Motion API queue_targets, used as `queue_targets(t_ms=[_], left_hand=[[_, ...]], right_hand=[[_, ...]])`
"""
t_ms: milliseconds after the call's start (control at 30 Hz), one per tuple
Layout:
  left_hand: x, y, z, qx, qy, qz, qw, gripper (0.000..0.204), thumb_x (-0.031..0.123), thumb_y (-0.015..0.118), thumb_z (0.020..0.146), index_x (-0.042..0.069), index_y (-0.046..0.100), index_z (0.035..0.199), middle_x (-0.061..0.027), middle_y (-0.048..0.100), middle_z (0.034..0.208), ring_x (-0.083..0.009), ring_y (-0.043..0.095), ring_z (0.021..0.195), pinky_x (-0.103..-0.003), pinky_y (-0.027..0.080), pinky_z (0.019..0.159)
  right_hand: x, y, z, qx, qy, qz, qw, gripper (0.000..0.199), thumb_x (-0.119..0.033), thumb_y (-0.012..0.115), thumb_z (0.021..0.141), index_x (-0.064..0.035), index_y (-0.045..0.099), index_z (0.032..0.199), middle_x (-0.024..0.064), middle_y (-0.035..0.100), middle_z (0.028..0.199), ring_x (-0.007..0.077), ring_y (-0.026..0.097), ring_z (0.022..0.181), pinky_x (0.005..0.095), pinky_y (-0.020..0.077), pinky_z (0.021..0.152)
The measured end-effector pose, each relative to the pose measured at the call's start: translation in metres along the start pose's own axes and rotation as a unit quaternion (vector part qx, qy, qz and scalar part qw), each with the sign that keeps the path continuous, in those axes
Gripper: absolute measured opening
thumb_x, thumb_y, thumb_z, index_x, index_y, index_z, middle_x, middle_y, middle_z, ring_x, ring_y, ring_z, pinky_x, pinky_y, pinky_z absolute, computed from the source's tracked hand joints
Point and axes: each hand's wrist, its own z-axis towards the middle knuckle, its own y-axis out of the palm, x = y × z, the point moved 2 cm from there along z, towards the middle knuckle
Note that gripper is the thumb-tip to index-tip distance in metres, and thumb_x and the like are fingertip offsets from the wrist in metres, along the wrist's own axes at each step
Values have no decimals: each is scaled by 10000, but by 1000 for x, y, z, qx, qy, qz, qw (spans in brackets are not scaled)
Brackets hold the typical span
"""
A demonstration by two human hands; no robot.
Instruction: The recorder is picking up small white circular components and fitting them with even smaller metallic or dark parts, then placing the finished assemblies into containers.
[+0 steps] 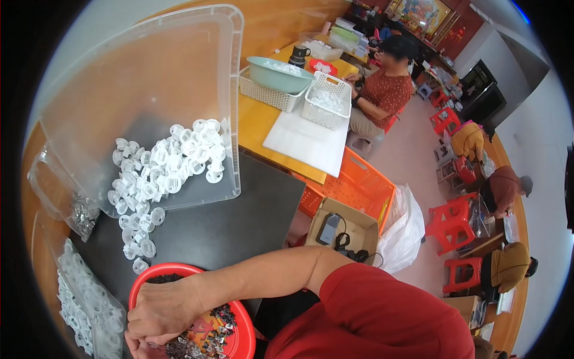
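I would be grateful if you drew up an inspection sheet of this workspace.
Surface: dark tabletop, partly covered by loose white parts.
Job's things: red bowl holding small dark and clear pieces; white parts in and just outside a clear bin.
Clutter: bag of white pieces at left; cardboard box holding a dark device.
Hands: right hand over the bowl, grip hidden; left not clearly distinguishable.
Cables: black cable in the box.
Surroundings: co-worker seated beside a yellow table; red stools beyond.

Blk tbl (209, 233); red bowl (244, 323); wht pcs (140, 233) (loose)
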Motion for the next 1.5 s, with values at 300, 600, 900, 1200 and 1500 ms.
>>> queue_targets(t_ms=[300,600,900,1200,1500], left_hand=[[8,11,-11,30,58,8,998,245,225,609,837,59,554,1009,-24,560,970,-118,506,883,-249,370,769],[8,14,-11,38,53,14,998,241,221,604,837,67,563,1018,-21,570,997,-116,523,900,-235,379,770],[0,7,-6,-28,58,20,998,337,288,548,877,55,543,1120,-68,586,1103,-186,559,1004,-282,414,833],[6,6,-4,-61,115,66,989,369,264,501,926,-8,514,1175,-141,564,1146,-261,546,1052,-373,453,899],[0,11,4,-27,102,98,990,366,260,507,923,-8,519,1171,-141,565,1141,-259,546,1043,-371,452,897]], right_hand=[[-1,-3,2,-4,3,29,1000,154,-133,640,707,-50,601,830,68,575,653,256,601,584,380,466,502],[1,-4,0,-21,5,14,1000,174,-172,653,706,-43,567,784,79,574,659,270,599,590,390,463,503],[4,7,-1,6,44,42,998,132,-182,638,685,-63,586,711,80,624,700,292,624,650,403,493,580],[0,7,4,29,26,92,995,96,-128,624,668,-58,631,734,71,655,726,262,644,661,364,513,594],[-3,3,8,-2,-72,-44,996,200,-293,587,883,-97,547,886,53,605,744,252,624,649,385,494,548]])
